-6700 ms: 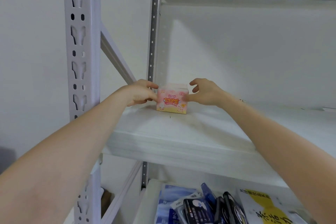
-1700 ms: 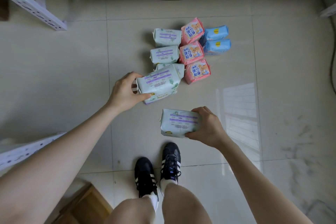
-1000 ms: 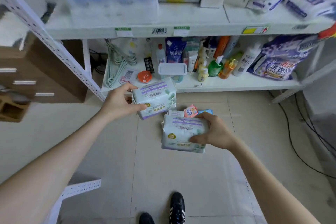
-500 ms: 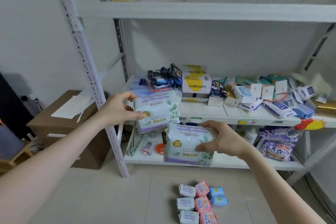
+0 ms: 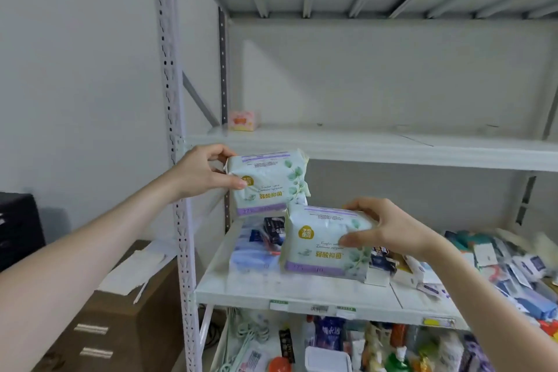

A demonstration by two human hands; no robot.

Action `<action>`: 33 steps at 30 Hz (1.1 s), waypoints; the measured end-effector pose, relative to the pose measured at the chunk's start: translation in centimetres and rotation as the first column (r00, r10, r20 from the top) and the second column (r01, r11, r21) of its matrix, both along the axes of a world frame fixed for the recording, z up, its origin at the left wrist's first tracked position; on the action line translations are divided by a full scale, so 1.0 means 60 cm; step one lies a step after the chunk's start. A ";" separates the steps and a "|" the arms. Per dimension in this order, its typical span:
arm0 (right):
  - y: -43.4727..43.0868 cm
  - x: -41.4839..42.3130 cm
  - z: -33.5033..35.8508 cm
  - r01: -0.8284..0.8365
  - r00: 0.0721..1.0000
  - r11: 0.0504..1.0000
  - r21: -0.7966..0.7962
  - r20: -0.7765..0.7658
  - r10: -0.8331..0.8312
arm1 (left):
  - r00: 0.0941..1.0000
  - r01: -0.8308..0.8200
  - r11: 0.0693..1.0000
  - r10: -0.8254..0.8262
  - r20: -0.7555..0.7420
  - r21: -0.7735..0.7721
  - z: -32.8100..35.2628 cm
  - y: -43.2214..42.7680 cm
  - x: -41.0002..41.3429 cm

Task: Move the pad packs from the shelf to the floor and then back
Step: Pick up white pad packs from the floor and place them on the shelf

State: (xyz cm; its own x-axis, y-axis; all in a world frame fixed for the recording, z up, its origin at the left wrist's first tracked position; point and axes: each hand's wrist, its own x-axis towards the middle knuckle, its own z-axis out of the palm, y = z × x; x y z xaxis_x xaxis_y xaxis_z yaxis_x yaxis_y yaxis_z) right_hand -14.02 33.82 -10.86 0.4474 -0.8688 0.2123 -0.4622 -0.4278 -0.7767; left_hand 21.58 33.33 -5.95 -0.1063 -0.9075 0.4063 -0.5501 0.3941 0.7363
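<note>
Left hand (image 5: 200, 172) is pinching one pack (image 5: 267, 183) by its left end, right hand (image 5: 389, 229) is gripping the other pack (image 5: 326, 246) lower and nearer, both in mid-air below the shelf (image 5: 362, 146). I'd be lifting them over its edge, landing flat right of the pink box (image 5: 243, 120).

Two pad packs held in the air, front faces to the camera.

Left pack (image 5: 267, 183): soft white wrapper, green leaf print, round gold badge, purple band along the bottom. It is upright, gripped at its left end by the left hand (image 5: 202, 172), just below the front edge of the shelf (image 5: 362, 145).

Right pack (image 5: 326, 243): same design, lower, slightly tilted, gripped at its right end by the right hand (image 5: 389, 229).

Pink pack (image 5: 241, 121): small, blurred, possibly pads. It stands at the shelf's rear left corner.
</note>
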 end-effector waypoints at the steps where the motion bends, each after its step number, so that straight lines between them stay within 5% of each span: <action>1: -0.010 0.001 0.018 -0.004 1.000 1.000 -0.020 0.004 0.004 | 1.000 -0.001 1.000 0.001 0.001 -0.018 0.017 -0.010 0.002; 21: -0.357 0.096 0.241 0.004 0.998 0.985 -0.174 0.054 0.006 | 0.998 0.060 0.989 -0.064 -0.021 -0.133 0.253 -0.382 0.093; 33: -0.608 0.129 0.303 0.055 0.998 0.986 -0.159 0.017 -0.052 | 0.992 0.126 0.987 -0.123 0.039 -0.102 0.287 -0.699 0.080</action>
State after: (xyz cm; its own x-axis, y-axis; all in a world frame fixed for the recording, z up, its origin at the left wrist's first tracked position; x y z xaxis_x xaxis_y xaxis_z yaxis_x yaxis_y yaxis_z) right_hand -6.29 -2.66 7.31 0.3974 -0.8460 0.3554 -0.4779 -0.5215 -0.7069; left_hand 26.38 -8.58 11.30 -0.2302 -0.8396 0.4920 -0.5151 0.5341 0.6704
